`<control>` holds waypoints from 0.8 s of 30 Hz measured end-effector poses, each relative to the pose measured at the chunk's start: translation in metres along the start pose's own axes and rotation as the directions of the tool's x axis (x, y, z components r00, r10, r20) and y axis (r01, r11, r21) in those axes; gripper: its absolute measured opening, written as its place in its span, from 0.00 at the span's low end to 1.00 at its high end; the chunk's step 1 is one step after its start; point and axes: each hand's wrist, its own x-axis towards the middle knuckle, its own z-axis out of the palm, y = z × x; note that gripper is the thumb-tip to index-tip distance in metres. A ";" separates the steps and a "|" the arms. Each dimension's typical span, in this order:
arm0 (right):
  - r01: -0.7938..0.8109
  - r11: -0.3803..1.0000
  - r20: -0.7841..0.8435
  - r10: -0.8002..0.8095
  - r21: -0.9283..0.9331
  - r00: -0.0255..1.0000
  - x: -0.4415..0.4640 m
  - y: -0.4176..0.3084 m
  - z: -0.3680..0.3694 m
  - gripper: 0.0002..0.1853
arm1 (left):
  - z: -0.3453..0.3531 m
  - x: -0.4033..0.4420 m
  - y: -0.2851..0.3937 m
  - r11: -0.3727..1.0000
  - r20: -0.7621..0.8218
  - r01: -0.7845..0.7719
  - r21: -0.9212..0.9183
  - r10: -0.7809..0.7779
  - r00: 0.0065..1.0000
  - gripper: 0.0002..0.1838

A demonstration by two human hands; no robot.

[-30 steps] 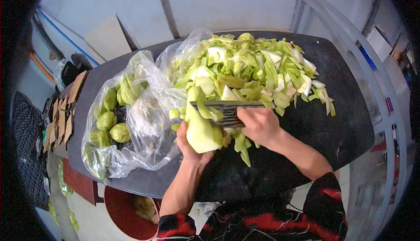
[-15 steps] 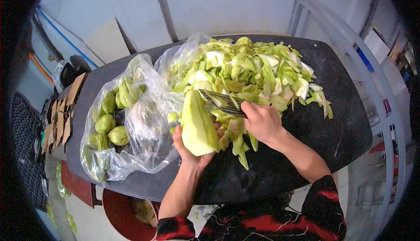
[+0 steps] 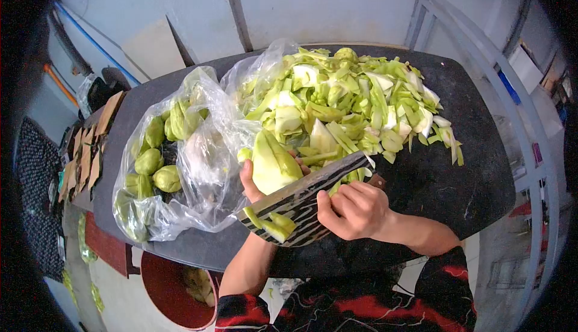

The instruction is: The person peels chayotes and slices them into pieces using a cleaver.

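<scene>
My left hand (image 3: 250, 181) is wrapped round a large pale green vegetable (image 3: 274, 164), partly hidden behind the blade. My right hand (image 3: 354, 210) is closed on a broad knife (image 3: 304, 205) with dark and light streaks on its blade. The knife lies slanted across the front of the vegetable, and a few green slices (image 3: 278, 226) cling near its lower left end. Behind both hands spreads a large heap of green peelings and cut pieces (image 3: 355, 100).
A clear plastic bag (image 3: 211, 202) with several whole green vegetables (image 3: 149, 161) lies on the dark table (image 3: 475, 178) at the left. Below the table edge stands a red bucket (image 3: 159, 293). A metal railing (image 3: 512, 70) runs along the right.
The knife has swung from above and beside the vegetable to lower down, across its front, its face now turned to view. My right hand has moved down and nearer my body.
</scene>
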 end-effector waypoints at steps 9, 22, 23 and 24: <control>-0.310 0.950 0.134 0.310 -0.026 0.941 -0.016 0.036 0.024 0.07 | 0.003 -0.005 -0.001 0.989 -0.109 -0.076 0.124 0.089 0.990 0.39; -0.196 0.971 0.022 0.195 0.138 0.980 -0.009 0.018 0.010 0.06 | -0.011 -0.005 -0.006 0.980 0.160 -0.081 0.184 0.051 0.986 0.42; -0.281 0.952 0.094 0.271 0.121 0.958 -0.016 0.029 0.024 0.05 | -0.011 -0.009 -0.009 0.974 0.100 -0.085 0.210 0.065 0.993 0.42; -0.359 0.929 0.158 0.342 0.094 0.926 -0.017 0.039 0.033 0.04 | -0.009 -0.010 -0.011 0.967 0.048 -0.091 0.237 0.082 0.995 0.42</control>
